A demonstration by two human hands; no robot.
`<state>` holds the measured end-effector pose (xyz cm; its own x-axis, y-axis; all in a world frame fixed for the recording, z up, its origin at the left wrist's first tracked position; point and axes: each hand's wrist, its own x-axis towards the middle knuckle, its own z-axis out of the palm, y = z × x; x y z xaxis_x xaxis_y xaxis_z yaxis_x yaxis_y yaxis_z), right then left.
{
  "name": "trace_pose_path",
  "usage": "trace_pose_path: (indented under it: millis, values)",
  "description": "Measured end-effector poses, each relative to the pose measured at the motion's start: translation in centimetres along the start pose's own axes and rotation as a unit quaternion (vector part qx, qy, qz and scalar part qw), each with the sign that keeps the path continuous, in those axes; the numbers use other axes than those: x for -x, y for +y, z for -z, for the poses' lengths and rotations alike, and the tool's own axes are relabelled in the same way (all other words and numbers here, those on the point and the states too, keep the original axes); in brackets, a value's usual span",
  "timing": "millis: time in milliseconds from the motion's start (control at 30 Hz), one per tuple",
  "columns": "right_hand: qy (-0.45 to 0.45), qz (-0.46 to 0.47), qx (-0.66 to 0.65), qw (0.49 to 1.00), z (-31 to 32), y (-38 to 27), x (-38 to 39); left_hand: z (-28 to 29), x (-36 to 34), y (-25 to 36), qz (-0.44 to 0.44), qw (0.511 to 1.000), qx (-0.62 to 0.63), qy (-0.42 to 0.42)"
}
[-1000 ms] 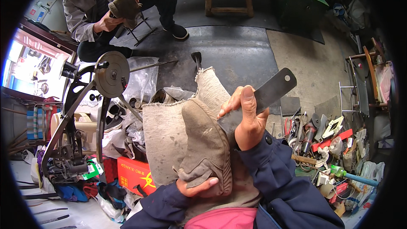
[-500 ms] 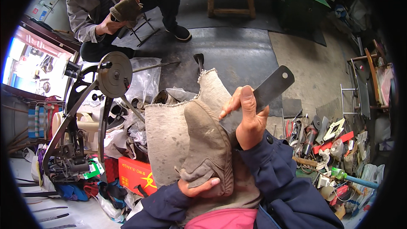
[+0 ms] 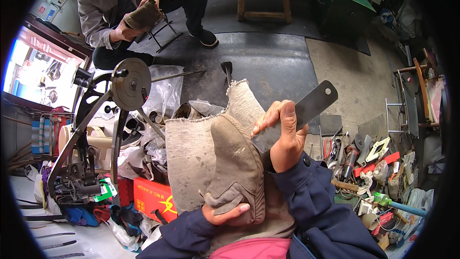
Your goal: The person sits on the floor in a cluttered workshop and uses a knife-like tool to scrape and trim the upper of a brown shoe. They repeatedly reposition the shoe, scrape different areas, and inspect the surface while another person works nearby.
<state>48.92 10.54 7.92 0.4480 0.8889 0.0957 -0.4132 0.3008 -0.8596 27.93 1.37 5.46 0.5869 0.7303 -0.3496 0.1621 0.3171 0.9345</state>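
A worn grey-brown shoe point(image 3: 234, 163) lies on a frayed beige cloth point(image 3: 187, 163) across my lap, its toe pointing away from me. My left hand point(image 3: 225, 214) is closed round the near end of the shoe, thumb on top. My right hand point(image 3: 287, 136) grips a flat dark metal blade point(image 3: 314, 103) that has a hole at its upper end. The lower end of the blade sits at the right edge of the shoe, along its sole; whether it touches is hard to tell.
On the left stands a black hand-cranked sewing machine point(image 3: 130, 84). A red box point(image 3: 152, 197) lies near it. At right is a heap of tools point(image 3: 352, 158). Across from me, a seated person point(image 3: 139, 14) holds a dark shoe point(image 3: 143, 15). A wooden stool point(image 3: 264, 14) stands farther back.
My right hand and the blade have shifted slightly right and down, the blade tilting a little flatter. My left hand keeps its hold on the shoe. The other person's shoe has turned slightly.
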Motion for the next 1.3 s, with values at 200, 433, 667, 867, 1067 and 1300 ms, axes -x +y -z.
trace_pose_path:
  millis: [200,433,667,867,1067,1300]
  values:
    - [-0.017,-0.005,0.024,1.000,0.0,-0.2,-0.2,-0.1,0.0,0.0,-0.003,1.000,0.006,0.009]
    - [-0.032,-0.001,0.016,0.999,-0.1,-0.2,-0.2,-0.2,-0.1,0.3,0.002,1.000,0.012,0.021]
    - [-0.039,-0.008,0.014,0.999,0.1,-0.2,-0.1,-0.3,0.2,0.0,0.018,0.999,0.011,0.024]
    - [0.020,-0.069,-0.059,0.996,1.0,1.2,-0.2,-0.2,0.3,-0.2,0.074,0.987,0.139,0.023]
    - [0.062,-0.219,-0.183,0.957,4.7,0.8,-0.5,0.4,0.1,-0.7,0.121,0.951,0.277,0.063]
    - [-0.155,-0.271,0.090,0.946,5.4,-2.4,1.5,1.1,-0.8,-1.8,0.116,0.892,0.422,0.111]
